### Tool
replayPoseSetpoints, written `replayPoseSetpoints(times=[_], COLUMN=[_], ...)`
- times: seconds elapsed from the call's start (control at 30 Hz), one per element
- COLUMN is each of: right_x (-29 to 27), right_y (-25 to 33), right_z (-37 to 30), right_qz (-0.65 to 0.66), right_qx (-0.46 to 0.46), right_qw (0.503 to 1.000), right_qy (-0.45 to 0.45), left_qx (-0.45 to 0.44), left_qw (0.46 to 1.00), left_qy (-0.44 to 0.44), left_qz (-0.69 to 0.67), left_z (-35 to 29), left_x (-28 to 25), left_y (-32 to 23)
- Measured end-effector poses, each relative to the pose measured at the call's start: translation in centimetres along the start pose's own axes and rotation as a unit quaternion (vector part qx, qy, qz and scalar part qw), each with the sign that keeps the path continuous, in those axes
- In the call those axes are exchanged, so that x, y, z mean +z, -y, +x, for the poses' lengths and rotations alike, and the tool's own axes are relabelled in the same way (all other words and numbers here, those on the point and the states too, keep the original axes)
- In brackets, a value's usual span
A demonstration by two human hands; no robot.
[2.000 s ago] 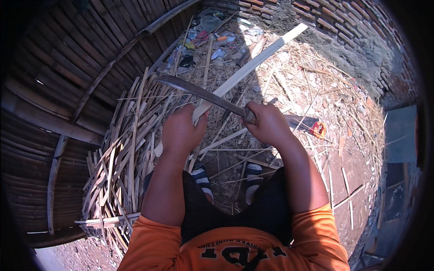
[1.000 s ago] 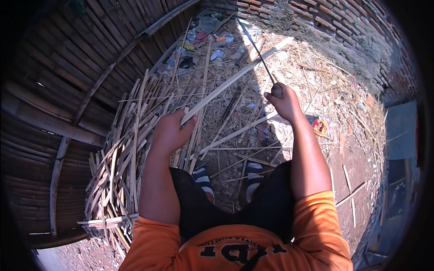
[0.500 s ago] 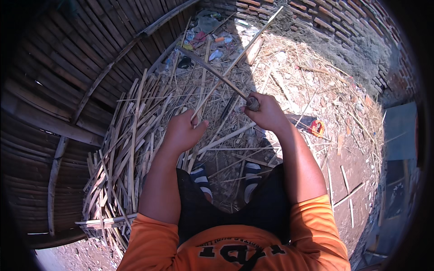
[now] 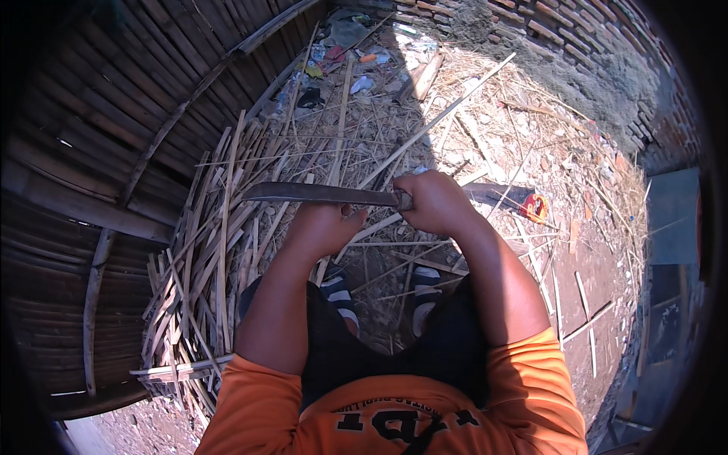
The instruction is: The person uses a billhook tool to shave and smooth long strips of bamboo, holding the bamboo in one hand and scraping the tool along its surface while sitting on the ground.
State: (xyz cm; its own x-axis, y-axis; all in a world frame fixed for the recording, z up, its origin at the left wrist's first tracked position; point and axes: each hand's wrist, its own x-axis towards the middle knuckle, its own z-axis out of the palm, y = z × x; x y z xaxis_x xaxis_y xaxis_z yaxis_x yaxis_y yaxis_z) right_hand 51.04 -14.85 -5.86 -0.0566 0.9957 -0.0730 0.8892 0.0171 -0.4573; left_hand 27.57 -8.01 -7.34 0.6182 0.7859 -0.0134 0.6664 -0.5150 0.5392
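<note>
My right hand (image 4: pixel 438 202) is closed round the short handle of a machete (image 4: pixel 318 192). Its long dark blade points left and lies across the top of my left hand (image 4: pixel 322 227), level with the fingers. My left hand is closed on the near end of a long, thin bamboo strip (image 4: pixel 441 118), which slants away to the far right. The blade covers the strip close to that hand, so I cannot tell whether the two touch.
A hand saw (image 4: pixel 535 209) with a red-orange handle lies to the right. Many bamboo strips (image 4: pixel 199 265) are heaped at the left by a slatted bamboo wall (image 4: pixel 83 174). Shavings and litter (image 4: pixel 362 83) cover the ground toward the brick wall (image 4: pixel 557 34). My sandalled feet (image 4: pixel 339 296) are below my hands.
The machete has swung from pointing far left to lying level over my left hand, and my right hand has come nearer. The strip's far end has dropped nearer and to the right.
</note>
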Motion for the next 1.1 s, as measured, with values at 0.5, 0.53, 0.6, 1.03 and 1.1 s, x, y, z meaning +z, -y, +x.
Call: replayPoseSetpoints(times=[0.5, 0.53, 0.6, 1.03, 1.1], right_x=[-1.0, -0.4, 0.0, -0.4, -0.4], right_y=[-6.2, -5.7, -2.7, -2.3, -1.9], right_z=[0.8, 0.7, 0.6, -0.1, -0.8], right_qz=[0.118, 0.11, 0.062, 0.019, 0.031], right_qx=[0.161, 0.14, 0.07, 0.025, -0.056], right_qw=[0.979, 0.982, 0.994, 0.998, 0.997], right_qy=[-0.033, -0.07, -0.058, -0.057, -0.032], left_qx=[-0.069, -0.083, -0.082, -0.077, -0.089], left_qw=[0.998, 0.997, 0.996, 0.994, 0.994], left_qy=[-0.009, -0.002, -0.012, 0.063, 0.055], left_qz=[0.002, 0.009, 0.02, 0.055, 0.021], left_z=[0.7, 0.5, -0.1, 0.1, -0.4], left_x=[0.1, 0.0, -0.3, 0.0, -0.8], left_y=[0.1, 0.0, 0.1, -0.1, -0.1])
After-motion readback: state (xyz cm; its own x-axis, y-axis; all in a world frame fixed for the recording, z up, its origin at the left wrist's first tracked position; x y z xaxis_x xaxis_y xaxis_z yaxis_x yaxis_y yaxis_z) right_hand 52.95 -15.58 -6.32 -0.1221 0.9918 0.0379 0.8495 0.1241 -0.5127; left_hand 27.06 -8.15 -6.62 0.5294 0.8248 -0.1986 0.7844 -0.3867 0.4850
